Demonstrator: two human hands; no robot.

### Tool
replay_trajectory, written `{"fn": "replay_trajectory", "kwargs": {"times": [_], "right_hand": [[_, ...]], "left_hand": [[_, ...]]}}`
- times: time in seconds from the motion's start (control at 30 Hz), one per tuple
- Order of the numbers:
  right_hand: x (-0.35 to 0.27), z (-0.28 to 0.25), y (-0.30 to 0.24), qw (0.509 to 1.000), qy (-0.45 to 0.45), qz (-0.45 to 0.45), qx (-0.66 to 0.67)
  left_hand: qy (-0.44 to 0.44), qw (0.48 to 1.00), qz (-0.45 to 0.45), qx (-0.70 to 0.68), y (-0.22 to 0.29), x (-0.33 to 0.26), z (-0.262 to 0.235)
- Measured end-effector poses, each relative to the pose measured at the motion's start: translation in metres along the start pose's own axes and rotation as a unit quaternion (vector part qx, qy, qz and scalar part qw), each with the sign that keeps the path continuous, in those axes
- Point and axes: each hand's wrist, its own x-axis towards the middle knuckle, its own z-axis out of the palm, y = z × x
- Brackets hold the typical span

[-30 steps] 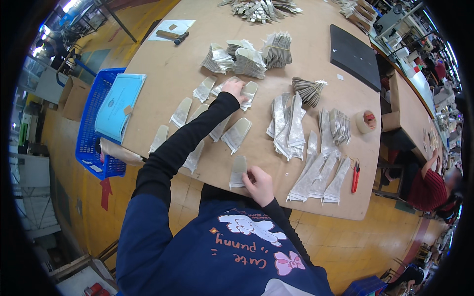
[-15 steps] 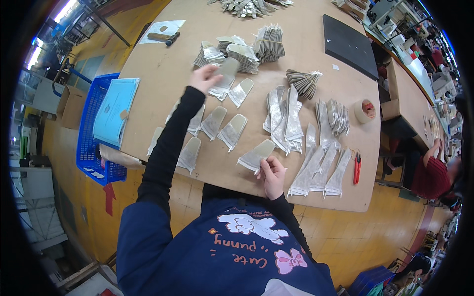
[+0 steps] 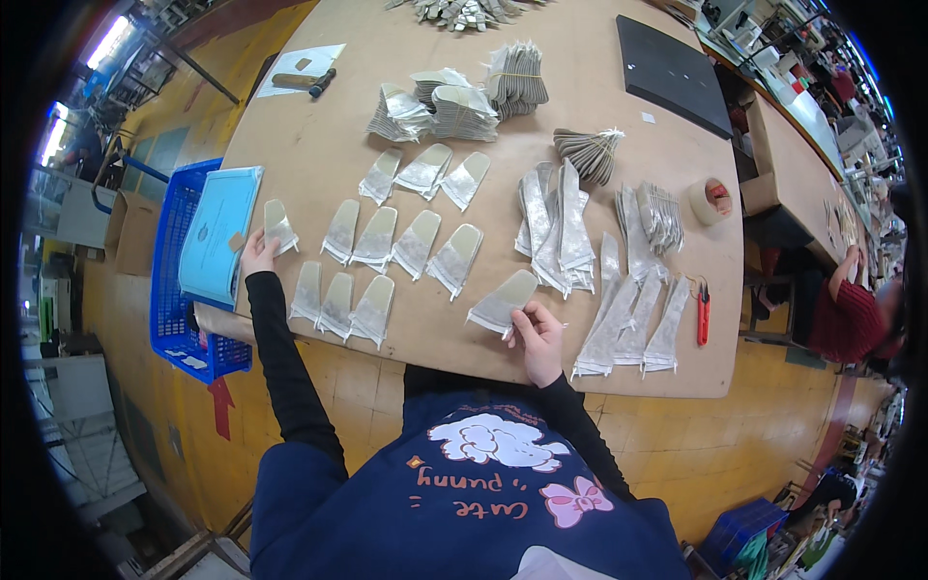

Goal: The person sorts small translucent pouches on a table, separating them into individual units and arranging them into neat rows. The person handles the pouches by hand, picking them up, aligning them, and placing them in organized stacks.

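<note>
At the table's left edge, my left hand [image 3: 258, 254] pinches a small grey-white tapered fabric piece [image 3: 277, 222] by its side. My right hand [image 3: 536, 340], near the front edge, grips the lower corner of another tapered fabric piece [image 3: 507, 298] between thumb and fingers. Between the hands, several similar pieces lie in rows, among them a front-row piece [image 3: 372, 309] and a middle-row piece [image 3: 454, 259]. Beyond these rows stand stacks of the same pieces [image 3: 462, 111]. Longer silvery strips [image 3: 559, 232] lie to the right of my right hand.
Red-handled snips [image 3: 703, 314] and a tape roll [image 3: 711, 200] lie on the right of the table [image 3: 425, 353]. A hammer [image 3: 307, 81] rests at the far left, a black board [image 3: 672, 72] at the far right. A blue crate [image 3: 166, 290] with blue folders [image 3: 220, 227] adjoins the left edge.
My left hand has moved from the stacks at the back to the table's left edge, carrying a fabric piece. My right hand keeps its hold on its piece in nearly the same place.
</note>
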Motion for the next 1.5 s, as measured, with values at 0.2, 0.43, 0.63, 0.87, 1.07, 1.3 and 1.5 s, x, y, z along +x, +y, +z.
{"fn": "replay_trajectory", "kwargs": {"times": [0.2,0.43,0.63,0.87,1.07,1.3,1.5], "right_hand": [[-0.002,0.007,-0.006,1.000,0.015,-0.003,-0.020],[0.042,0.036,-0.049,0.981,0.090,-0.124,-0.118],[0.123,0.069,-0.076,0.983,0.051,-0.171,-0.045],[0.109,0.080,-0.060,0.988,0.030,-0.149,-0.036],[0.082,0.083,-0.057,0.995,0.031,-0.075,-0.061],[0.052,0.101,-0.064,0.994,-0.089,-0.060,-0.027],[0.052,0.089,-0.059,0.983,-0.016,-0.089,-0.163]], "left_hand": [[0.038,0.999,0.024,0.002,-0.011,-0.018,-0.018],[0.050,0.997,0.059,-0.008,-0.023,-0.054,0.006],[0.050,0.995,0.083,-0.006,-0.020,-0.061,0.012],[0.062,0.994,0.095,-0.005,-0.018,-0.070,0.014],[0.036,0.963,-0.012,-0.266,0.023,-0.093,0.028],[-0.156,0.953,-0.091,-0.244,0.073,-0.216,0.131],[-0.283,0.889,-0.112,-0.343,0.094,-0.250,0.184]]}}
